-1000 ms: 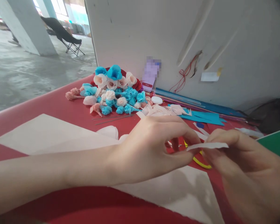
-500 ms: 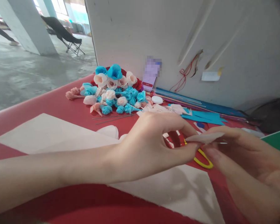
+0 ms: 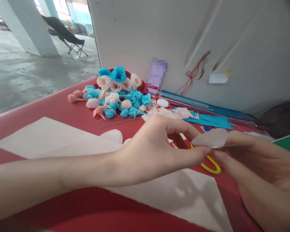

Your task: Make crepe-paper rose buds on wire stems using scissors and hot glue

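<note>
A: Report the state of the left hand (image 3: pixel 157 151).

B: Thumb and forefinger are pinched together on the near edge of a pale paper petal (image 3: pixel 210 138). The remaining fingers are curled under the palm.

A: And the right hand (image 3: pixel 258 164)?

B: It meets the left from the opposite side — its fingertips grip the far edge of the same petal, along with a thin wire (image 3: pixel 228 145) that lies along the petal's lower edge. The petal is held in the air between both hands, above the red table (image 3: pixel 70 112).

A: What lies directly beneath the hands?

B: Yellow-handled scissors (image 3: pixel 211 166) rest on the table, partly hidden by the fingers. A large white paper sheet (image 3: pixel 45 138) lies flat to the left and extends under the left forearm.

A: Items farther back?

B: A heap of blue, white and pink paper flowers (image 3: pixel 118 93) sits near the grey wall (image 3: pixel 140 35). Several loose wires (image 3: pixel 118 121) lie just in front of the heap. Blue paper strips (image 3: pixel 207 120) lie to the right of it — well apart from the hands.
</note>
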Demonstrator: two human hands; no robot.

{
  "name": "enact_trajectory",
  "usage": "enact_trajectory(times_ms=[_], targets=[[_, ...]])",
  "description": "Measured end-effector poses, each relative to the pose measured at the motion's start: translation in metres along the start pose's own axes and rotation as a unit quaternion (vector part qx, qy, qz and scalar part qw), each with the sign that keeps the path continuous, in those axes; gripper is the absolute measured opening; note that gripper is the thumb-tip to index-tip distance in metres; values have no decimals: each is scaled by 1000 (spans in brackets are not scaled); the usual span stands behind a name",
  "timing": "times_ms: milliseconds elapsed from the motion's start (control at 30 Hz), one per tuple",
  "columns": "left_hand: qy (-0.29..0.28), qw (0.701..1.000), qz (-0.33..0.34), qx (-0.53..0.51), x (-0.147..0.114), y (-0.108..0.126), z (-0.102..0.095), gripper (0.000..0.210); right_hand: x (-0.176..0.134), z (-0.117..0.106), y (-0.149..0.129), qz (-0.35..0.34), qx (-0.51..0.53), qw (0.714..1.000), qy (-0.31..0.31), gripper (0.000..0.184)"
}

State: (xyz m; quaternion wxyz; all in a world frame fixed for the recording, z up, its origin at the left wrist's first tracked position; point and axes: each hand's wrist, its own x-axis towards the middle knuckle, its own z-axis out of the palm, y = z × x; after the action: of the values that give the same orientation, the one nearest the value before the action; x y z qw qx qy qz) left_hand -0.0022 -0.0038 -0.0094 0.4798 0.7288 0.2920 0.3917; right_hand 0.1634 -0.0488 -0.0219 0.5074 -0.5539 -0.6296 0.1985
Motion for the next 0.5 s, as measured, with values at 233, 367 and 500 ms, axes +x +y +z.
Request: enact_trajectory(times_ms=[233,367,500], targets=[[-50,986,-109,-117,0,2,-2,12,3,-4,9,0,22,1000,-7,14],[-62,979,-124,-149,1,3,-3,11,4,-5,7,-5,19,999,-29,12],[-68,980,-110,-151,1,1,-2,9,4,-2,3,12,9,1000,6,11]])
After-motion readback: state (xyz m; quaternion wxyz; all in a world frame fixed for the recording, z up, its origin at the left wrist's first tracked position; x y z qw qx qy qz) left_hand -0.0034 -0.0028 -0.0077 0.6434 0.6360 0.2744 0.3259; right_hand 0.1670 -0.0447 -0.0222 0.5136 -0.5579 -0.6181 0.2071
